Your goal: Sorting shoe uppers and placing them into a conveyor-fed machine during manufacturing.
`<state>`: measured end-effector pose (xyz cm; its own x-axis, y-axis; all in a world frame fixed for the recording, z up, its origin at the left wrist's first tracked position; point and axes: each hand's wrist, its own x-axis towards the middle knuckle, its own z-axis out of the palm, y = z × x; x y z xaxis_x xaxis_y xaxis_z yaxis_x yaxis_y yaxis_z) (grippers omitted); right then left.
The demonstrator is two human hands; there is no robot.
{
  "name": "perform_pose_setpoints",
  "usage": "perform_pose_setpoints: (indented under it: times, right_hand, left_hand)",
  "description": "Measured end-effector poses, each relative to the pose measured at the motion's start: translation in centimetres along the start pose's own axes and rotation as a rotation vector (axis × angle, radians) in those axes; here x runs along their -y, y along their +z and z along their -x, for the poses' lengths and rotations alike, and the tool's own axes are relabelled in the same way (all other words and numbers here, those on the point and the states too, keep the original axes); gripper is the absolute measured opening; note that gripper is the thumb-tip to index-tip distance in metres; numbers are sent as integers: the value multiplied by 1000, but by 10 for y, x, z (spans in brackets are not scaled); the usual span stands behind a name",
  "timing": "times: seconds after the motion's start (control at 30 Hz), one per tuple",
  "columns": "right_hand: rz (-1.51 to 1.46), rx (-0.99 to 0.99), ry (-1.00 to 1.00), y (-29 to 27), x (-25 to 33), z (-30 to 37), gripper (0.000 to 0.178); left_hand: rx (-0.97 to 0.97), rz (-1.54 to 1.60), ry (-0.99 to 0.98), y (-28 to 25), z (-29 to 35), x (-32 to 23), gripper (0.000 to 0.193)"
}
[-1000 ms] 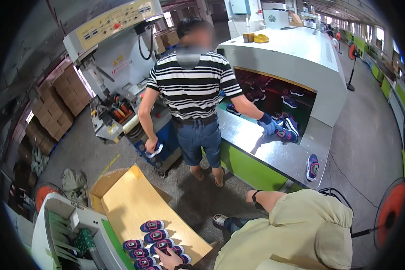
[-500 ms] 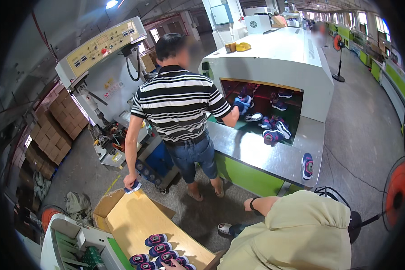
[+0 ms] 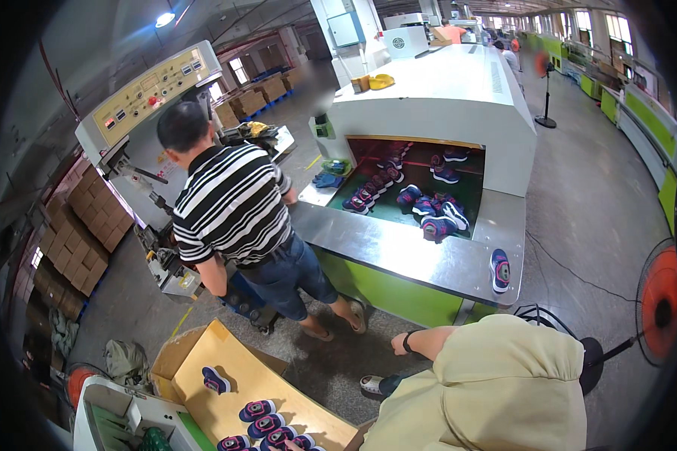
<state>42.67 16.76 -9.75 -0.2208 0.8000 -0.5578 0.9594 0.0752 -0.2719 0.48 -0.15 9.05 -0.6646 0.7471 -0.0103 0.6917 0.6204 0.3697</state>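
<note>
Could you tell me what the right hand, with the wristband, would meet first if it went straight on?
Probably the rim of the cardboard tray: the right hand points picture-left over bare floor toward it. Depth is unclear, so it might pass above.

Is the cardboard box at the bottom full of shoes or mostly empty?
Mostly empty: the cardboard box shows bare bottom, with a few shoes near one end.
</note>
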Motion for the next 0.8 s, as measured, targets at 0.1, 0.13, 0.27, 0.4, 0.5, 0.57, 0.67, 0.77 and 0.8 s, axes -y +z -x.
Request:
perform_pose_setpoints:
  times: [0.1, 0.13, 0.27, 0.4, 0.5, 0.57, 0.67, 0.77, 0.8]
  right_hand:
    - [23, 25, 10, -1, -5, 5, 31]
    - [40, 38, 25, 0, -7, 6, 31]
    - [139, 85, -1, 14, -27, -6, 31]
    - [119, 73, 17, 22, -32, -11, 32]
    - [138, 96, 9, 21, -30, -12, 32]
    - [147, 100, 1, 22, -26, -11, 32]
    - [109, 32, -26, 23, -21, -10, 32]
    - [58, 47, -10, 21, -20, -10, 32]
    - [32, 33, -7, 21, -19, -8, 33]
  left_hand:
    - [10, 4, 15, -5, 3, -4, 67]
    - [11, 14, 34, -6, 4, -5, 66]
    - [17, -86, -47, -3, 3, -7, 65]
    - [-84, -104, 36, 7, 1, 6, 67]
    - [-70, -106, 26, 9, -3, 9, 68]
    - [-28, -101, 0, 6, -2, 6, 68]
    - [-24, -95, -12, 5, 0, 5, 66]
    - [-42, -65, 32, 18, -7, 14, 66]
    - [-75, -39, 47, 24, -10, 18, 66]
